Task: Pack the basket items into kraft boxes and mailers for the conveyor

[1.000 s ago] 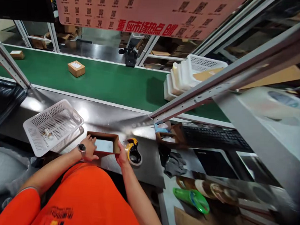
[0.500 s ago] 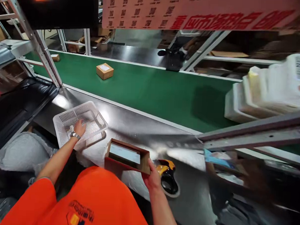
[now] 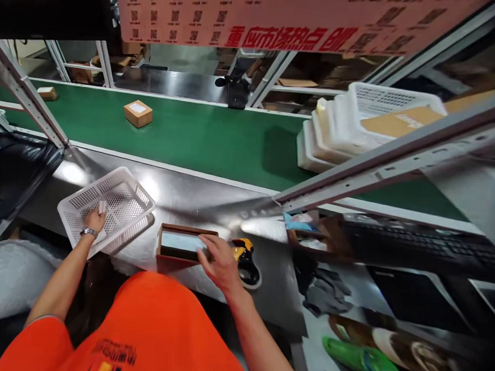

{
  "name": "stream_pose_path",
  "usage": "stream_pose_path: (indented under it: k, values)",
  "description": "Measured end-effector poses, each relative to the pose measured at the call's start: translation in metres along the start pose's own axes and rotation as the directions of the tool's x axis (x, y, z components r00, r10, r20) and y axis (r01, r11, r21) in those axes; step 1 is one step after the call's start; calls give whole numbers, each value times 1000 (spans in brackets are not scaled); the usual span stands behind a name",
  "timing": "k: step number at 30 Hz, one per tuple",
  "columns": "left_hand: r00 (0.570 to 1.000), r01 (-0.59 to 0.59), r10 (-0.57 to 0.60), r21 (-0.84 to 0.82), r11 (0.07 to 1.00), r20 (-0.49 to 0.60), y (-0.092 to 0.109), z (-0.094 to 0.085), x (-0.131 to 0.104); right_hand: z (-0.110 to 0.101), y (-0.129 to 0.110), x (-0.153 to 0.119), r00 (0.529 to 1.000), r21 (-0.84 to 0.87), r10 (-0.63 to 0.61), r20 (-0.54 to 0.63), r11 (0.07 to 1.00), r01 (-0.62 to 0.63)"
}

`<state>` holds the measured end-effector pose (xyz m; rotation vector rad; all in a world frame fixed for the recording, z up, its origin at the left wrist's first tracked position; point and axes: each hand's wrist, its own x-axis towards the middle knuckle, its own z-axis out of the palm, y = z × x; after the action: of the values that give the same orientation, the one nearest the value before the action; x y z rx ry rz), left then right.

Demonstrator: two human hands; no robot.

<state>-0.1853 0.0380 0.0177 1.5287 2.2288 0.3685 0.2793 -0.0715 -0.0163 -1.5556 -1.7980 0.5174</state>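
Shifted from its grip on the end wall of the open box (image 3: 174, 263) half a second ago, the right hand (image 3: 220, 261) now bends over the box's right end, thumb and fingers apart; whether they touch the pale packet (image 3: 181, 241) inside cannot be told. Nearest the lens, the worker's orange shirt (image 3: 163, 313) fills the foreground. Just beyond, the box sits on a metal bench (image 3: 181, 191), a yellow-and-black tape dispenser (image 3: 249, 268) just beside the right hand. At left, the left hand (image 3: 95, 218), a metal band (image 3: 88, 232) at its wrist, reaches into a white perforated basket (image 3: 128, 195), fingers closed on a small white item (image 3: 102, 207). Farther back, a green conveyor belt (image 3: 204, 140) carries a cardboard carton (image 3: 138, 114) left of center and a stack of white baskets (image 3: 336, 129) at right.
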Motion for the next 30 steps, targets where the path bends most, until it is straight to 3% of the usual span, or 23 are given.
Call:
stream_pose_path:
  k: [2,4,6,8,10,13,16,19,25,30]
  values:
    - [990,-138,139,-36,990,24,22,0,-13,4,-11,3,961,-109,-67,267,989,99]
    - [932,-338,349,-119,934,93,49,4,-37,7,-16,7,891,-231,-22,454,963,141]
    - [801,-530,569,-222,819,187,80,14,-67,9,-18,8,841,-311,24,541,935,173]
    - [650,-653,706,-268,708,282,110,29,-92,9,-19,8,826,-337,26,564,920,201]
    - [581,-706,724,-213,676,371,139,46,-106,9,-19,5,832,-348,10,555,911,221]
    - [582,-725,681,-96,682,444,169,70,-109,11,-21,1,844,-367,-20,536,895,255]
    - [654,-700,643,-6,715,399,182,84,-105,13,-22,-2,854,-372,-50,519,886,277]
    - [697,-694,635,92,714,335,182,86,-107,12,-25,-2,865,-357,-41,500,900,249]
    - [696,-714,667,157,683,264,169,83,-118,7,-33,-3,879,-329,-34,476,920,214]
    - [712,-692,589,234,683,383,173,89,-114,7,-31,-6,901,-168,-106,420,967,192]
